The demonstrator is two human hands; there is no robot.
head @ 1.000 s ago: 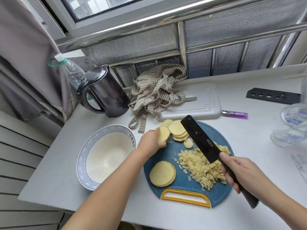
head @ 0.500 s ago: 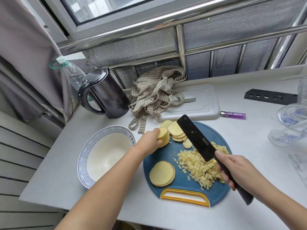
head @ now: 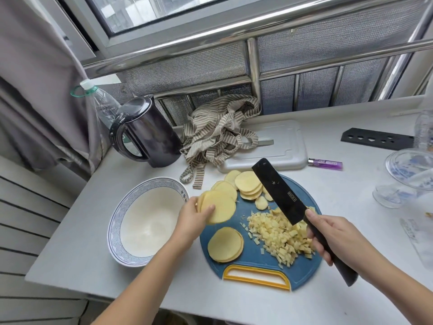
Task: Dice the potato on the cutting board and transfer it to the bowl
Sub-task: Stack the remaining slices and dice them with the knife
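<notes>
Blue board (head: 257,260) is carrying most of the potato (head: 248,182): dice (head: 281,233) heaped at its right, slices (head: 225,245) lying at its near left and far edge. The left grip (head: 194,220) is pinching a few more above its left edge, beside the bowl (head: 112,233); the right grip (head: 337,240) is clasping the knife (head: 278,191), blade hanging over the dice. Likely trouble: the pinched slices slipping onto the desk (head: 70,242), or the blade sweeping dice off the board.
</notes>
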